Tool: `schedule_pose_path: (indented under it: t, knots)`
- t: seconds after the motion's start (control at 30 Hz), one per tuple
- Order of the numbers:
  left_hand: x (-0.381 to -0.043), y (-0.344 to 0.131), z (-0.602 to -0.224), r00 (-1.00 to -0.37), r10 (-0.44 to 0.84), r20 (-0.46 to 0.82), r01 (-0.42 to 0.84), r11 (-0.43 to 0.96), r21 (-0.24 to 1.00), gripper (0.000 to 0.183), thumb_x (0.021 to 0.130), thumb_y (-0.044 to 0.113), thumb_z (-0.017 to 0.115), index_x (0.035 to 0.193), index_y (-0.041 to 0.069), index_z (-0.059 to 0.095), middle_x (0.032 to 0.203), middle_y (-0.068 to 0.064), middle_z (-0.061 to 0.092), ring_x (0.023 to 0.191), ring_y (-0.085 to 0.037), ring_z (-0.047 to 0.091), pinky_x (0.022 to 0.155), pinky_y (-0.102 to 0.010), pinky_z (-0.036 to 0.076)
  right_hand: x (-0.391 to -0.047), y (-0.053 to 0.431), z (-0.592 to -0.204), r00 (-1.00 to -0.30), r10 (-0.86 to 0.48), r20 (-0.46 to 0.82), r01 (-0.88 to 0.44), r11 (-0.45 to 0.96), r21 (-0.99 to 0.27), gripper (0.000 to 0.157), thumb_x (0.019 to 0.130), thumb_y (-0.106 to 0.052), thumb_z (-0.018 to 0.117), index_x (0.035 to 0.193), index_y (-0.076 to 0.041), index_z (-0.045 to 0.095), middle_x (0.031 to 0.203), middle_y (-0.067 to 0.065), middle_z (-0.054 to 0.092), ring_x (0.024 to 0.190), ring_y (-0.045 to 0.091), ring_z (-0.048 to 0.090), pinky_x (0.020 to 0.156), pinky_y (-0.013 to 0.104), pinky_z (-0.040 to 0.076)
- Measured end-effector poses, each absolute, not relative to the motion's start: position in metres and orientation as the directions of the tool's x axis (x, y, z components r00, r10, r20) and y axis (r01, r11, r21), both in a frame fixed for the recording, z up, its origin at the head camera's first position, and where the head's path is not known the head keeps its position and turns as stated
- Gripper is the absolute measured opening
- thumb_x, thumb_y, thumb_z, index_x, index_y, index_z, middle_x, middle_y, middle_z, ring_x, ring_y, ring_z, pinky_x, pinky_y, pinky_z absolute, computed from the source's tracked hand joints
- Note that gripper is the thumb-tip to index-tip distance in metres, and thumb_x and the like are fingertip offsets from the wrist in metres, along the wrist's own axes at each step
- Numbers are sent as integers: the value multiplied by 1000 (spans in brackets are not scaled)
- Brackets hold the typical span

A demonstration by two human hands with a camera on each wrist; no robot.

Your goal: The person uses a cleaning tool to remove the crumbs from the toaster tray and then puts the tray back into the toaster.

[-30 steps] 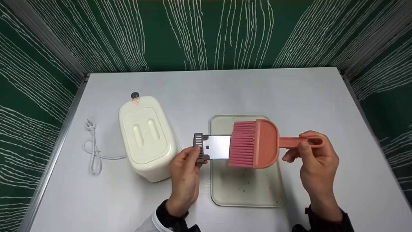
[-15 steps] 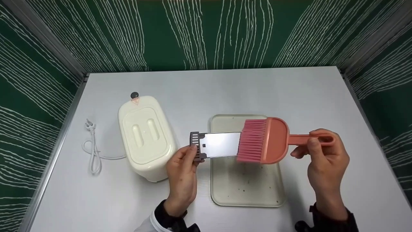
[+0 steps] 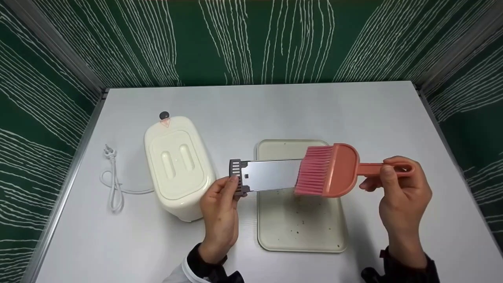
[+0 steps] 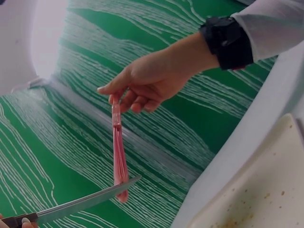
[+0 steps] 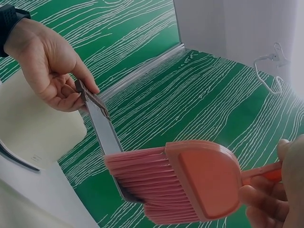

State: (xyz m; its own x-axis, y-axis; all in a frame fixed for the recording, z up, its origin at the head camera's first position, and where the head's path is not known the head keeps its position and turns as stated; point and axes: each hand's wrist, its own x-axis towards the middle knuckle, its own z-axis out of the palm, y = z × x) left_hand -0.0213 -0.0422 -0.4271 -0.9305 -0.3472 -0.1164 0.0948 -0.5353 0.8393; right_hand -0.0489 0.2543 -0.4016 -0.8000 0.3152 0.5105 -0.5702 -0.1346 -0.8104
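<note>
In the head view my left hand pinches the dark slotted end of a crumb tray, a flat shiny metal plate. With my right hand I grip the handle of a coral brush with pink bristles. Its bristles lie across the far end of the plate, as the right wrist view shows, and hide part of it. Seen edge-on in the left wrist view, the brush meets the plate from above. Both are held over a beige rectangular tray dotted with dark crumbs.
To the left stands a cream toaster with a lid on top and a dark knob at its back. Its white cord and plug lie coiled farther left. Green walls with white lines border the white table.
The brush has slid rightward along the plate, uncovering more metal. My right hand has moved right with it, while the left hand and crumb tray have shifted slightly left.
</note>
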Motion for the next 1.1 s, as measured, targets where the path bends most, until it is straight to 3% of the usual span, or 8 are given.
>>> schedule_pose_path:
  t: [0.33, 0.6, 1.1]
  knots:
    - [-22, -43, -426, -923, -369, -108, 115, -535, 837, 9, 101, -3, 60, 96, -6, 67, 88, -13, 71, 77, -18, 66, 73, -28, 57, -48, 256, -401, -803, 325, 500, -549, -74, -833, 11, 100, 13, 57, 111, 16, 60, 85, 18, 74, 55, 17, 68, 60, 21, 58]
    - [-21, -44, -426, -919, -387, -77, 151, -525, 838, 9, 101, -5, 60, 96, -6, 68, 86, -12, 70, 77, -17, 65, 73, -28, 57, -48, 256, -401, -803, 317, 505, -557, -97, -825, 10, 98, 15, 56, 108, 19, 59, 82, 17, 68, 54, 18, 66, 60, 21, 58]
    - [-20, -44, -427, -917, -397, -21, 187, -479, 858, 7, 100, -5, 63, 98, -8, 69, 87, -10, 72, 80, -16, 67, 77, -30, 59, -46, 257, -399, -808, 292, 512, -553, -77, -830, 10, 97, 16, 56, 105, 20, 59, 79, 16, 72, 53, 16, 65, 60, 20, 58]
